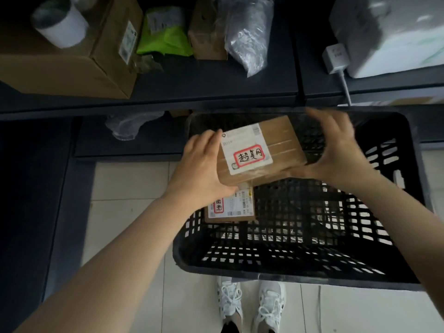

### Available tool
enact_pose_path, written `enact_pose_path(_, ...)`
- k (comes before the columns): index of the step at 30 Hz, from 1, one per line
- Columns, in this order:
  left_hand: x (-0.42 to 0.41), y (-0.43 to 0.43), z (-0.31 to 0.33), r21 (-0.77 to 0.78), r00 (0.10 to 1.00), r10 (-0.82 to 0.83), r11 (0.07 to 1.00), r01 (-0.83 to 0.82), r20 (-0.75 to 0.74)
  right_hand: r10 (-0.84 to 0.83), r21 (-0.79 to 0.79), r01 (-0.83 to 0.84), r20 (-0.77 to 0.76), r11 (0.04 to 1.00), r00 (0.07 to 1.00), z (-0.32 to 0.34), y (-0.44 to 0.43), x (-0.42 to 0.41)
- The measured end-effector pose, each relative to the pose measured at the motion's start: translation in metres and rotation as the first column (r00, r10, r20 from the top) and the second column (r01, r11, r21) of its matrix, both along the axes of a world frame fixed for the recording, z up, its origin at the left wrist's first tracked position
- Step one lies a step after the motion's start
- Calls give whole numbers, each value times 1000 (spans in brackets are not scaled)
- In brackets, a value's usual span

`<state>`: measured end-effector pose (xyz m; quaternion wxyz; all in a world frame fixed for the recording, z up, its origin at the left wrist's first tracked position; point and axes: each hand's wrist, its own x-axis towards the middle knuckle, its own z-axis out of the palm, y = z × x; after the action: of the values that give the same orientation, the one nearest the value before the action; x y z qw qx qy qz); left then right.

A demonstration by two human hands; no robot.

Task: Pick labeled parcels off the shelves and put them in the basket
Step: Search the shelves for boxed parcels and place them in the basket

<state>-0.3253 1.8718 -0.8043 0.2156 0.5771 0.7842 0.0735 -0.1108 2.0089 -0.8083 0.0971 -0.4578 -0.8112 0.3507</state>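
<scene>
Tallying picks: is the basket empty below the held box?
No, one labeled parcel lies on the basket floor, below the held box.

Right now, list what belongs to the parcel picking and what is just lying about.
Job: held parcel, gripped by left hand and right hand; second parcel in the black basket; labelled box and green bag on the shelf.
Lying about: white plug, white roll.
</scene>
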Motion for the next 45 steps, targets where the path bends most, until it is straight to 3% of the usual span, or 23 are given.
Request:
enact_pose_path(2,-4,2,2,43,999,50,998,-50,-14,-168,-32,169,39,985,985,-21,-1,24)
enact_pose_path(3,-5,4,3,56,998,60,997,-59,-18,-161,-94,172,113,980,980,-35,-6,31)
enact_pose_path(6,-10,11,-1,72,998,40,997,-37,-38,127,-305,-44,260,951,957,-76,-35,28)
enact_pose_path(8,-15,14,-5,101,998,26,995,-20,-54,308,-350,-203,278,915,910,-100,-54,11)
enact_pose_path(17,-38,16,-33,136,992,-63,988,77,-107,553,-236,-501,400,833,731,-186,-83,-48)
enact_pose_path(22,-42,14,-40,140,993,-65,987,79,-100,536,-137,-535,428,834,727,-200,-83,-59)
enact_pose_path(34,-44,23,-34,156,989,-105,980,120,-100,495,-148,-480,417,864,762,-201,-74,-65)
enact_pose_path(39,-37,22,-28,146,994,-84,985,94,-73,451,-243,-382,399,892,798,-181,-79,-41)
enact_pose_path(42,-26,18,-19,105,997,-79,991,80,-11,284,-294,-182,357,938,890,-152,-67,-5)
enact_pose_path(45,-11,10,-10,32,991,-111,993,109,69,-3,-340,75,209,937,978,-113,-47,31)
